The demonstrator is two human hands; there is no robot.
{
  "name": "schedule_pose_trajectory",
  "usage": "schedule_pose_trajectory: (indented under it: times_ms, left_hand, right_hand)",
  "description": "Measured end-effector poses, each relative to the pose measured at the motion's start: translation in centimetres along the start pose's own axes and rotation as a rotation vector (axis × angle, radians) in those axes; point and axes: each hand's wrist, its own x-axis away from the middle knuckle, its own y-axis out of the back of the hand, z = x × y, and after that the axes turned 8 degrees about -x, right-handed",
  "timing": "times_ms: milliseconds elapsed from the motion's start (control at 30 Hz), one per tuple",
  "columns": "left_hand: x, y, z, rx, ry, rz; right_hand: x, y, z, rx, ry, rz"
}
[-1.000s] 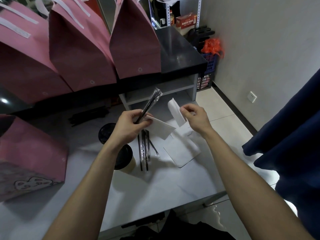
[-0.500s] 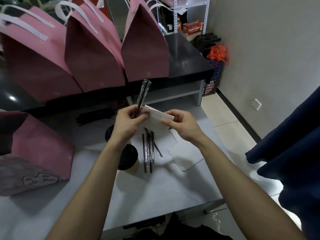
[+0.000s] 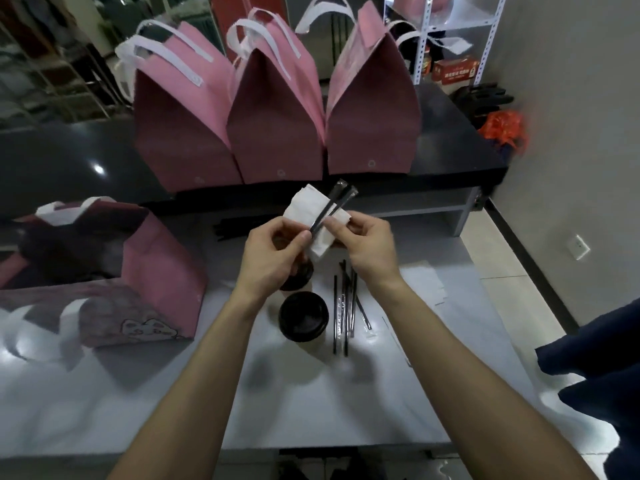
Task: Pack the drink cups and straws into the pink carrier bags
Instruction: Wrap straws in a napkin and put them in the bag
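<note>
My left hand (image 3: 273, 252) pinches two wrapped black straws (image 3: 334, 206) together with a white napkin (image 3: 311, 221), held above the table. My right hand (image 3: 363, 245) pinches the napkin's right edge. Below the hands stand two drink cups with black lids, one in full view (image 3: 303, 318), the other (image 3: 299, 273) mostly hidden under my left hand. Several more wrapped straws (image 3: 346, 306) lie on the white table right of the cups. An open pink carrier bag (image 3: 152, 271) stands at the left. Three closed pink bags (image 3: 277, 133) line the black counter behind.
The black counter (image 3: 450, 140) runs across the back, with a metal shelf (image 3: 450, 46) of boxes behind it. More white napkins (image 3: 422, 282) lie at the table's right. A dark blue cloth (image 3: 595, 375) hangs at the right edge. The tiled floor is beyond.
My right hand brought a napkin from the pile to the straws and napkin in my left hand; both hands now hold the bundle together, slightly higher. The view tilted up.
</note>
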Motion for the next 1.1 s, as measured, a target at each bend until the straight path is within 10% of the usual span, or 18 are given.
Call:
schedule_pose_trajectory:
  times_ms: [633,833,1100]
  left_hand:
    - [-1.6,23.0,5.8,0.101,-0.117,-0.013]
    - [-1.9,36.1,9.6,-0.305,-0.186,-0.141]
    - [-2.7,44.0,16.3,-0.899,-0.149,0.076]
  right_hand:
    - [-2.7,-24.1,0.3,-0.063,0.187,0.034]
    - [-4.3,-31.0,1.0,-0.027,0.294,0.160]
    - [-3.9,-36.0,-2.2,0.252,0.132,0.539]
